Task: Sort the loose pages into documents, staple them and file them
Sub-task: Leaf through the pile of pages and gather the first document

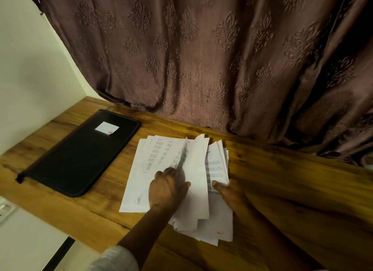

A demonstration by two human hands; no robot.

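Note:
A pile of loose white printed pages [141, 182] lies spread on the wooden desk [282, 182]. My left hand [167, 190] is on the left part of the pile and pinches the edge of one raised, curling page [196, 169], thumb on top. To the right, my right hand [230, 194] grips a fanned stack of pages [218, 163], its thumb lying on the top sheet and its fingers hidden beneath. A black zip folder [80, 153] with a white label lies shut at the left of the desk. No stapler is in view.
A brown patterned curtain [201, 58] hangs along the desk's back edge and drapes onto it at the right. A white wall is on the left. Bare wood lies right of the pages and in front of the folder.

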